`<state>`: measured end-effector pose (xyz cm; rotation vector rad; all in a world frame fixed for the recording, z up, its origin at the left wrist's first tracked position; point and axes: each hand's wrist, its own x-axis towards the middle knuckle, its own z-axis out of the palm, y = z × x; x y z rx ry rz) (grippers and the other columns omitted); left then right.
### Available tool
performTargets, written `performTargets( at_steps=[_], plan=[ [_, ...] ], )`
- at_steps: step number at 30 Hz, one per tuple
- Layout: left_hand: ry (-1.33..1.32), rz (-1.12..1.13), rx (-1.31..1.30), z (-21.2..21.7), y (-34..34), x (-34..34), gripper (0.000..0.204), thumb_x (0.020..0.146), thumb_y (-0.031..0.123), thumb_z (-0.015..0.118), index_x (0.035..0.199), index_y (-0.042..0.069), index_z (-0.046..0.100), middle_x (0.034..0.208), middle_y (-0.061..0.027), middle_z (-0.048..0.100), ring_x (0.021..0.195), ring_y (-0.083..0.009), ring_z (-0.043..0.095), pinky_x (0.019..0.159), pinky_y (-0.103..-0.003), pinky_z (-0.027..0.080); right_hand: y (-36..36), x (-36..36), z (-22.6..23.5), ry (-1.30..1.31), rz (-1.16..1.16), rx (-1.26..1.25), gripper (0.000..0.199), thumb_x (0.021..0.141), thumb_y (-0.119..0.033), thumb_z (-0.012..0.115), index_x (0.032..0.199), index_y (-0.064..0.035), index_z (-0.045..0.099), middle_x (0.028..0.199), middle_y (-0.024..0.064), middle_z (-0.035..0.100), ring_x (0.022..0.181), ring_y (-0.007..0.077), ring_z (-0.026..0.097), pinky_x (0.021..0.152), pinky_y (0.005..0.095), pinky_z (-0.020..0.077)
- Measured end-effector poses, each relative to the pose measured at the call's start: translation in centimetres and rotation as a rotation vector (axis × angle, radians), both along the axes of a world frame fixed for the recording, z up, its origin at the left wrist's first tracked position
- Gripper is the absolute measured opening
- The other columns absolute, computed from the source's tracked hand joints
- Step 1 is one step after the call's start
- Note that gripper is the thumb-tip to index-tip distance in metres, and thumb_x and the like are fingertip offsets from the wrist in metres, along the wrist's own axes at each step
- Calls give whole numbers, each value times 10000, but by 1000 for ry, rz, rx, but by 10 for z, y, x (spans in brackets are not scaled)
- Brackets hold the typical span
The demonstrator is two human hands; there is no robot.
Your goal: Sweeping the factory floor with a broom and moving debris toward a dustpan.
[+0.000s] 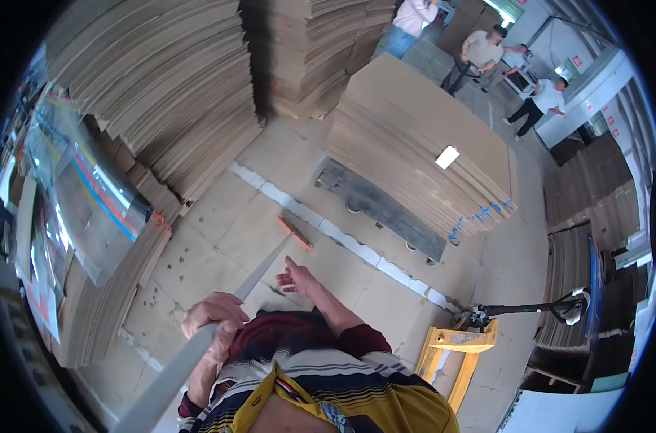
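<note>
My left hand (216, 322) is wrapped round the thick grey handle of a broom (266, 263). The handle slants from the lower left corner away to the floor. At its far end the narrow orange head (295, 233) lies on the tiles, beside a white floor line. My right hand (297, 279) is held in front of my body, just right of the handle and apart from it. Its fingers are spread and hold nothing.
Tall cardboard stacks (176, 79) rise at the left, with plastic-wrapped sheets (90, 195) beside them. Ahead, a cardboard pile (421, 144) stands on a dark wheeled platform (378, 209). A yellow pallet truck (458, 339) is at the right. Several people (483, 50) are at the back.
</note>
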<state>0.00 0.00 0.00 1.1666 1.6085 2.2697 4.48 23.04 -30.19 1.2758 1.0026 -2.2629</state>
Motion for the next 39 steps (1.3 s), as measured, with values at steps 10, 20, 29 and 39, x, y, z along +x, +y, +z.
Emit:
performTargets(
  at_steps=[10,20,29,39],
  plan=[
    [-50,15,-72,-2,-104,4,146,714,147,642,637,39,582,586,-64,558,615,-228,576,777,-442,432,-93,-64,-34,-57,20,-198,299,880,-350,451,976,-71,501,897,76,575,886,225,540,808,437,441],
    [274,277,-33,55,-129,-33,277,811,304,629,703,69,529,558,-24,564,538,-189,586,631,-351,484,-140,-123,29,85,226,-438,122,794,-199,542,831,-86,516,814,68,583,779,210,564,792,403,456],
    [-289,656,46,32,-59,-78,346,803,391,585,827,61,485,687,-120,593,830,-298,576,820,-475,375,-9,-209,-14,16,32,-151,163,783,-247,463,800,-87,435,715,56,502,688,186,507,651,407,464],
    [-138,668,-417,117,-128,-99,380,812,394,440,798,31,551,716,-101,540,803,-288,553,680,-405,471,-107,-248,-6,-181,580,-387,249,881,-289,333,868,-68,447,730,115,530,619,267,558,637,465,509]
  ],
)
